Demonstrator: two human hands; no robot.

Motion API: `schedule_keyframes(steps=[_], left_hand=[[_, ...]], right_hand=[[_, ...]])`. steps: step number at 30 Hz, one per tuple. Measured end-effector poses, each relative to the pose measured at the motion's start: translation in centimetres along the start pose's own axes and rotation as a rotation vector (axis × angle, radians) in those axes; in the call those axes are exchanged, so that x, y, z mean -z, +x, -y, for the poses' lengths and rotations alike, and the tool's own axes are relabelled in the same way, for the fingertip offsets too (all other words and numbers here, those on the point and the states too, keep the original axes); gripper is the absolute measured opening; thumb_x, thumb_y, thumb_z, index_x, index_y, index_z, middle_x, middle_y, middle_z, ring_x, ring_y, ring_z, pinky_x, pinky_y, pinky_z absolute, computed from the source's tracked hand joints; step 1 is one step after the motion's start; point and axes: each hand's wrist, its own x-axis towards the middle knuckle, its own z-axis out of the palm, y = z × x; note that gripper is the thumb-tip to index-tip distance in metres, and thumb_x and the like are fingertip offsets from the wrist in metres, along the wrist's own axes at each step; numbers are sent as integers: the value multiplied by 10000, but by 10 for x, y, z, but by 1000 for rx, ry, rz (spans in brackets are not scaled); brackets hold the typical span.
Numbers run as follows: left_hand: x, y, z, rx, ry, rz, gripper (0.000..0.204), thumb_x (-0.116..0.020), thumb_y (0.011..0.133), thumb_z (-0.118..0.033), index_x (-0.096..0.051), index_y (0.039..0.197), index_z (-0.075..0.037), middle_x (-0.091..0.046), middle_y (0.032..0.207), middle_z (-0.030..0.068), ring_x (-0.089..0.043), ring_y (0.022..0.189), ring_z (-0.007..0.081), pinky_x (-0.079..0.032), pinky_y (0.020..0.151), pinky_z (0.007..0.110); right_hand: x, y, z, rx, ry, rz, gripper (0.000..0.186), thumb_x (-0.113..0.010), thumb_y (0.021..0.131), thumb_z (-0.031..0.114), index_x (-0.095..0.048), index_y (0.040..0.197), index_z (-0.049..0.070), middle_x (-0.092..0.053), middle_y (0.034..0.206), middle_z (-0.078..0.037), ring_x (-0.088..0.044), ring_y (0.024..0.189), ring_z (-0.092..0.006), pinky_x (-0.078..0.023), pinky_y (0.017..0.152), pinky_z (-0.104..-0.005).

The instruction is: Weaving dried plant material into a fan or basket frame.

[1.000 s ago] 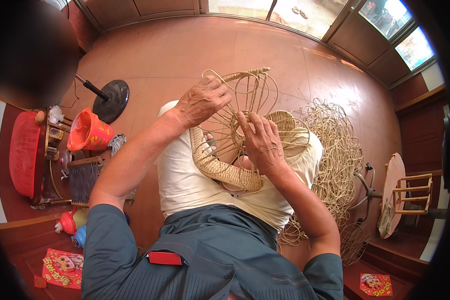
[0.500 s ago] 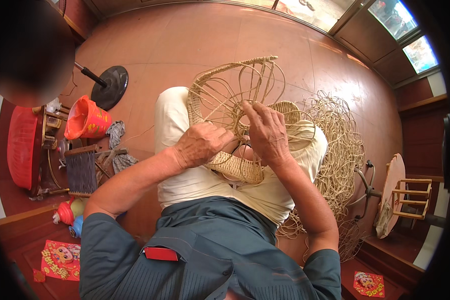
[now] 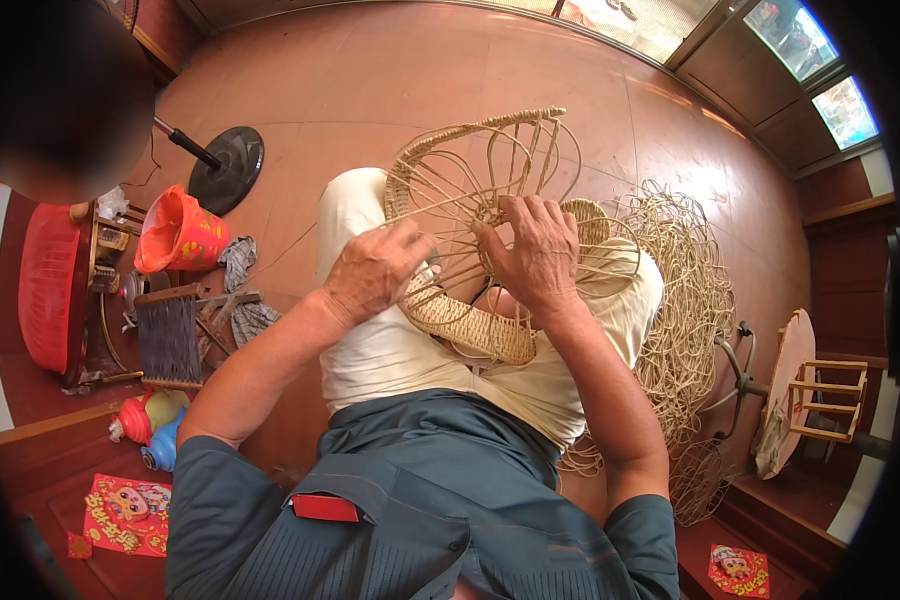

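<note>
An unfinished woven basket (image 3: 480,334) of tan cord rests across my lap, with a braided band at its edge and spokes running in to a small woven hub (image 3: 487,210). My left hand (image 3: 382,265) is closed in a pinch at the left side of the spokes. From its fingertips a cord (image 3: 448,203) stretches up and right to the hub. My right hand (image 3: 538,248) grips the hub's right side, thumb below and fingers above. Its fingertips partly cover the hub. Bare spokes arch up beyond both hands to the far rim.
A large heap of loose cord (image 3: 685,320) lies on the floor by my right leg. To the left are a red bucket (image 3: 177,235), a black round stand base (image 3: 227,170), a folding stool (image 3: 170,340) and a red plastic basket (image 3: 50,285). A round-topped stool (image 3: 785,390) lies tipped at right.
My left hand has moved slightly left and up from the spokes, and a cord now runs taut from it to the hub. My right thumb has shifted onto the hub's near side.
</note>
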Motion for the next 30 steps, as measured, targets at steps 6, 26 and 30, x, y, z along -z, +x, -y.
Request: schedule_keyframes(steps=[6, 26, 30], left_hand=[[5, 23, 24, 93, -142, -156, 284, -687, 949, 35, -713, 1218, -53, -688, 1065, 123, -739, 909, 365, -609, 778, 453], [-9, 47, 20, -167, 428, -124, 198, -697, 898, -126, -733, 1083, -66, -642, 1280, 97, -599, 1364, 296, -481, 1225, 482], [-16, 47, 26, -164, 416, -140, 162, -696, 909, -133, -724, 1062, -89, -648, 1294, 88, -586, 1400, 294, -451, 1272, 502]], right_hand=[[-3, 2, 3, -52, -20, -16, 318, -844, 921, 401, -723, 1009, 120, -700, 961, -62, -682, 958, -280, -481, 860, -455], [-3, 4, 2, -109, -50, 66, 365, -830, 917, 434, -741, 1053, 107, -722, 997, -57, -702, 989, -271, -497, 876, -448], [-1, 4, 3, -91, -59, 71, 357, -824, 925, 424, -739, 1059, 105, -720, 996, -60, -701, 982, -274, -497, 868, -451]])
